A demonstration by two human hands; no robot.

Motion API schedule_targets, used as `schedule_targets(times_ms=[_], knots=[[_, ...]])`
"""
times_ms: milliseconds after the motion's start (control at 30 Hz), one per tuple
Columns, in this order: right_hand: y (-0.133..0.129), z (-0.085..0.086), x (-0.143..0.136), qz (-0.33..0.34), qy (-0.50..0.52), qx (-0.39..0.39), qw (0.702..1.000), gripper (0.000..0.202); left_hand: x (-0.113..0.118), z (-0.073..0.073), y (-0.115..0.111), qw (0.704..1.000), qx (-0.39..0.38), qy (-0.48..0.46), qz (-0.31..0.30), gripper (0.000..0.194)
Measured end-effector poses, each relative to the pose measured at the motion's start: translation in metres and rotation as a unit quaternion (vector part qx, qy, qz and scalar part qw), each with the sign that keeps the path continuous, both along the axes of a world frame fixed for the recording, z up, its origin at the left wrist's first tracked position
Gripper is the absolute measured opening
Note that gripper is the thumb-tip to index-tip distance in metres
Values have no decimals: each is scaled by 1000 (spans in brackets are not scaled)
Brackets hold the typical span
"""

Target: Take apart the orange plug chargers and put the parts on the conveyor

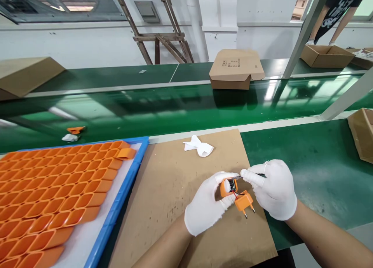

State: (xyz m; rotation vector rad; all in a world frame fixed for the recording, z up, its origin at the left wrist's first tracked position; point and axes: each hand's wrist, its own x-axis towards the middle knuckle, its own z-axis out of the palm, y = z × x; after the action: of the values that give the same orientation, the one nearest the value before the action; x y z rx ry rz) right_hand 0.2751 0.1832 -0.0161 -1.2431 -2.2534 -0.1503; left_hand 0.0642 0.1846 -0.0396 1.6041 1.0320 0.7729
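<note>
So my left hand, in a white fabric glove, is closed around a small orange plastic housing — its open end shows a dark circuit board inside. My right hand, in a matching white glove, has thumb and fingers pinched on a thin dark tool, too small to say what kind, its end right at the housing's opening. An orange plastic two-pin plug piece hangs just beside the housing on thin red and black wires, pins pointing down towards me. All that's above a flat brown cardboard sheet, with a crumpled white scrap lying near its far edge. Off to my left there's a blue-rimmed tray with rows of hollow orange plastic shells packed together — and beyond everything, a shiny green belt.
</note>
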Motion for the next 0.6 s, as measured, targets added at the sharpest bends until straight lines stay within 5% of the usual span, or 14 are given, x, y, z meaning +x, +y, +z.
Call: schedule_targets(times_ms=[600], knots=[[-2,9,-4,-2,-22,31,999,32,0,-1,-1,1000,-3,-16,-1,33]])
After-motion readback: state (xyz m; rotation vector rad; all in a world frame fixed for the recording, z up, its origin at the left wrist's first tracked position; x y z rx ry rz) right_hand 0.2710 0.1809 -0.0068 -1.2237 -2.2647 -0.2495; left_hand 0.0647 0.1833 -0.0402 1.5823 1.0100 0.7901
